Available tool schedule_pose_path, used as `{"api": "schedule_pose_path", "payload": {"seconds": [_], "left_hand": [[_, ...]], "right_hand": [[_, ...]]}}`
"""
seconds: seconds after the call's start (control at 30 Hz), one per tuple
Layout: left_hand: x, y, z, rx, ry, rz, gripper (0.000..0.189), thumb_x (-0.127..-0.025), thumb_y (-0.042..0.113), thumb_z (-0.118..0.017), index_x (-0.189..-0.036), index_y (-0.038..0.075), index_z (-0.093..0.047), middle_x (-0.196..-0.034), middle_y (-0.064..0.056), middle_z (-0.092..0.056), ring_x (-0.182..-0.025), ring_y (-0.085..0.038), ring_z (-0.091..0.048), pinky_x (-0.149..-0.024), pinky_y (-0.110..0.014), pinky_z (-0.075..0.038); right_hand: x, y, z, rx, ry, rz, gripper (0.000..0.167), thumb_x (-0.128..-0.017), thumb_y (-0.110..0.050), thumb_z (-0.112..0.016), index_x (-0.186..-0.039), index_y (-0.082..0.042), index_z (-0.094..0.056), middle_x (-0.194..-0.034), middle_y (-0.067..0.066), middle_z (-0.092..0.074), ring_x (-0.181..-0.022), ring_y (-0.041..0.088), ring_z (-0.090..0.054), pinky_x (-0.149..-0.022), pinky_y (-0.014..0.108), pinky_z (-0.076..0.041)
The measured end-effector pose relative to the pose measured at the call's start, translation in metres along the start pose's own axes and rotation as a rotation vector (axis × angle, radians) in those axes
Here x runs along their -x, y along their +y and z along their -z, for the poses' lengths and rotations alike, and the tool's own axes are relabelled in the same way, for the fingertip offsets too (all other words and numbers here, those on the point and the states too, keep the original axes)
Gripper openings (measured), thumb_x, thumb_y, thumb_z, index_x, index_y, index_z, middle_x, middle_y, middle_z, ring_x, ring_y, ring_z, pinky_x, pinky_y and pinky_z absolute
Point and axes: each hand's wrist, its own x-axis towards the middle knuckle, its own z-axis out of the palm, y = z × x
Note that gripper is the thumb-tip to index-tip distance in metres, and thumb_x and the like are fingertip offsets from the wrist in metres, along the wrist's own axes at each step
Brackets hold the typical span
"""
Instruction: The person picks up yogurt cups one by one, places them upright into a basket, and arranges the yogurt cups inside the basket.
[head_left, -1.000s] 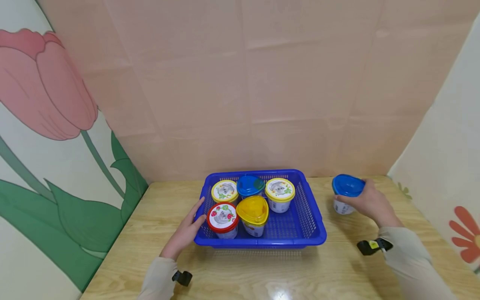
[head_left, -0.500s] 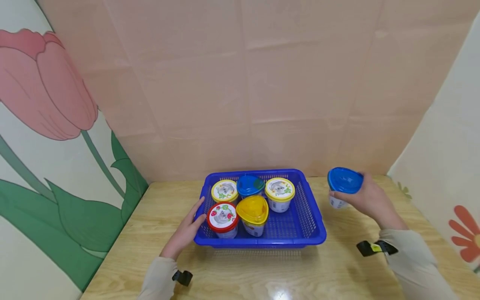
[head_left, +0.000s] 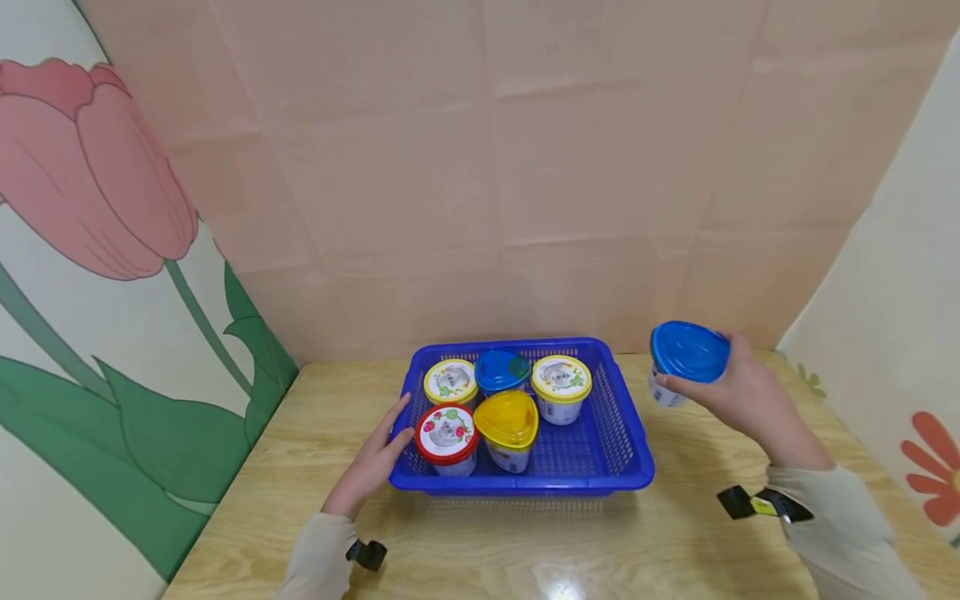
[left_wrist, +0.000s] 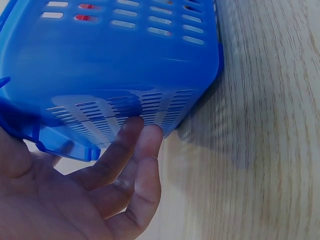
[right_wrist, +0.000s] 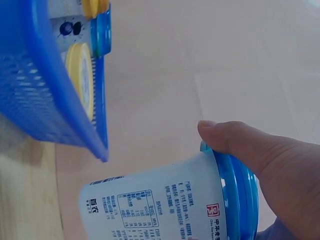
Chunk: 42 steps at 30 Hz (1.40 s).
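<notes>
My right hand grips a white tub with a blue lid near its top. It is held above the table, right of the blue plastic basket. In the right wrist view, printed text covers the side of the tub, and the thumb lies along the lid's edge. At the basket's left rim, my left hand holds on with thumb and forefinger over the edge. Its other fingers touch the slotted outer wall in the left wrist view.
Inside the basket stand a red-lidded tub, a yellow triangular-lidded tub, a blue-lidded tub and two with round yellow-rimmed lids. A wooden table meets a paper-covered wall behind; painted side walls flank it.
My right hand has lifted the blue-lidded tub from the table and brought it slightly left. The left hand and the basket have stayed in place.
</notes>
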Motion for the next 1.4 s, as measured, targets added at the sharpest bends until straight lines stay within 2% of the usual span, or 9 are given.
{"api": "schedule_pose_path", "payload": {"seconds": [0.17, 0.4, 0.6, 0.83, 1.03, 1.4], "left_hand": [[0.001, 0.000, -0.001, 0.005, 0.004, -0.009, 0.057, -0.106, 0.030, -0.047, -0.159, 0.036, -0.025, -0.164, -0.015, -0.022, -0.149, -0.041, -0.021, -0.116, -0.064, -0.019], [0.001, 0.002, -0.001, 0.002, 0.001, 0.016, 0.057, -0.106, 0.034, -0.047, -0.158, 0.039, -0.024, -0.165, -0.014, -0.022, -0.149, -0.043, -0.022, -0.114, -0.067, -0.021], [-0.002, 0.000, 0.000, 0.009, 0.010, -0.005, 0.057, -0.106, 0.031, -0.047, -0.158, 0.038, -0.025, -0.165, -0.014, -0.022, -0.149, -0.041, -0.022, -0.117, -0.064, -0.019], [-0.002, -0.003, 0.000, 0.011, 0.003, -0.001, 0.057, -0.106, 0.032, -0.047, -0.158, 0.039, -0.024, -0.165, -0.013, -0.021, -0.150, -0.041, -0.021, -0.116, -0.064, -0.019], [-0.002, -0.005, 0.000, 0.007, 0.005, 0.006, 0.057, -0.106, 0.033, -0.047, -0.158, 0.040, -0.025, -0.165, -0.013, -0.022, -0.149, -0.041, -0.022, -0.116, -0.064, -0.020], [0.001, 0.003, 0.001, 0.029, -0.016, 0.018, 0.056, -0.106, 0.036, -0.046, -0.158, 0.041, -0.024, -0.166, -0.012, -0.019, -0.150, -0.042, -0.020, -0.114, -0.067, -0.021]], "right_hand": [[0.004, -0.006, 0.001, -0.004, 0.008, 0.024, 0.121, -0.081, -0.064, -0.072, -0.151, 0.012, -0.009, -0.132, 0.050, -0.037, -0.108, 0.063, -0.047, -0.077, 0.067, -0.051], [0.008, -0.013, 0.004, -0.006, 0.009, 0.039, 0.120, -0.082, -0.064, -0.071, -0.152, 0.011, -0.008, -0.133, 0.049, -0.036, -0.108, 0.063, -0.047, -0.077, 0.067, -0.051], [0.011, -0.024, 0.005, -0.009, 0.013, 0.054, 0.121, -0.080, -0.066, -0.072, -0.153, 0.008, -0.009, -0.135, 0.048, -0.037, -0.110, 0.063, -0.047, -0.078, 0.069, -0.049], [0.016, -0.035, 0.005, -0.012, -0.015, 0.073, 0.121, -0.080, -0.068, -0.071, -0.153, 0.008, -0.011, -0.136, 0.047, -0.038, -0.113, 0.063, -0.047, -0.081, 0.070, -0.047], [0.020, -0.045, -0.001, -0.052, -0.016, 0.107, 0.119, -0.079, -0.066, -0.073, -0.152, 0.007, -0.016, -0.137, 0.042, -0.041, -0.115, 0.059, -0.049, -0.083, 0.068, -0.049], [0.021, -0.060, -0.008, -0.024, -0.093, 0.112, 0.122, -0.078, -0.071, -0.070, -0.154, 0.005, -0.011, -0.141, 0.042, -0.039, -0.119, 0.061, -0.047, -0.086, 0.068, -0.049]]}}
